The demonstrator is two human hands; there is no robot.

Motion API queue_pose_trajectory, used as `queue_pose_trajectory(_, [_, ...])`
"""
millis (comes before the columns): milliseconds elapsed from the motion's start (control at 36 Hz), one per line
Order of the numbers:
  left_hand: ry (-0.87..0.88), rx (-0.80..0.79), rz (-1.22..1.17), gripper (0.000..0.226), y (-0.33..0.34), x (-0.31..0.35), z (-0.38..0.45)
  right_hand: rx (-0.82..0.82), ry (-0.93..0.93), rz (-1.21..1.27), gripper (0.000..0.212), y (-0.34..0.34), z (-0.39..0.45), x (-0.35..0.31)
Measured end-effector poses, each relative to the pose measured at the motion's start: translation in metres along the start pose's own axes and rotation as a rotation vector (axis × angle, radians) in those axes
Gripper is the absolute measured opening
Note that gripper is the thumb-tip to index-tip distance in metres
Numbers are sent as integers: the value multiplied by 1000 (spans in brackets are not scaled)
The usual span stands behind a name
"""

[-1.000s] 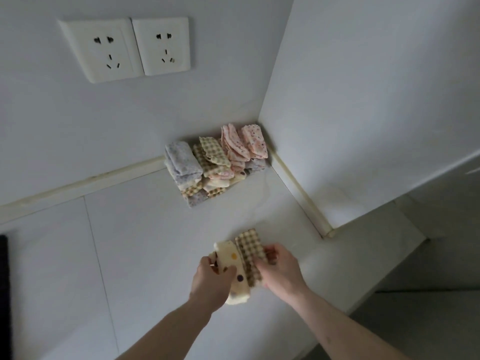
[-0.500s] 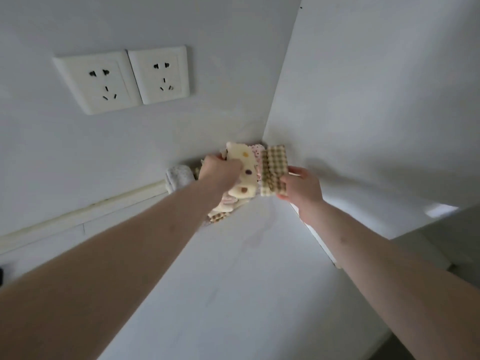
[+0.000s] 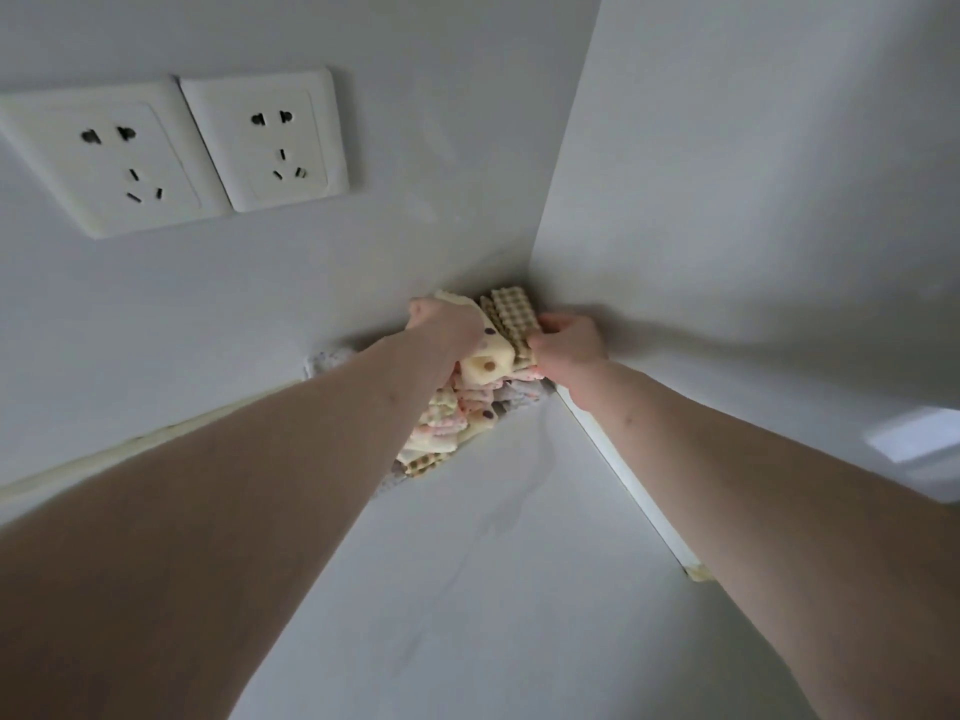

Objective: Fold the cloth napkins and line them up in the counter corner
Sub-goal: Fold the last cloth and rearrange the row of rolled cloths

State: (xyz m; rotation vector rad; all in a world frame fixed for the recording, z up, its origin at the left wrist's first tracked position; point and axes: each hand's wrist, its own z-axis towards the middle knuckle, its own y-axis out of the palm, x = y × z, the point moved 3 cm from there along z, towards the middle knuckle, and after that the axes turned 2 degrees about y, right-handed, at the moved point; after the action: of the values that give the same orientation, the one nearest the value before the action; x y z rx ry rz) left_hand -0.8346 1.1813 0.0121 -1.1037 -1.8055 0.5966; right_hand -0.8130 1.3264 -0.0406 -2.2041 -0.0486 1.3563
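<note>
Both arms reach into the counter corner. My left hand [image 3: 449,327] grips a folded cream napkin with coloured dots [image 3: 485,363]. Beside it my right hand [image 3: 569,345] holds a folded brown checked napkin [image 3: 514,314], upright against the corner. Both napkins sit on top of the pile of folded napkins [image 3: 449,431] stacked in the corner, pink-patterned, checked and grey ones among them. My left forearm hides most of the pile; a grey folded napkin [image 3: 324,361] peeks out at its left end.
Two white wall sockets [image 3: 171,158] sit on the back wall above the left of the pile. The white counter [image 3: 493,589] stretches toward me. A side wall [image 3: 753,226] closes the right, with a pale seal strip [image 3: 623,480] along its base.
Both hands carried the two folded napkins from the counter's near part up into the corner and brought them down onto the pile. The camera has moved closer to the corner.
</note>
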Motion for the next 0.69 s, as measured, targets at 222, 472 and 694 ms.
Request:
queue_pose_trajectory(222, [113,38,-23,39,-7,-15,-4,12,-57,-119,35,1,-6,-5])
queue_pose_trajectory(472, [131,353,-681,48,-29,-79,-54,5,-81,-206,34,-2,-11,-4])
queue_pose_trajectory(694, [-27,505,-633,43,-21,-176,-80,91,-256,-263,47,-4,-36,-3])
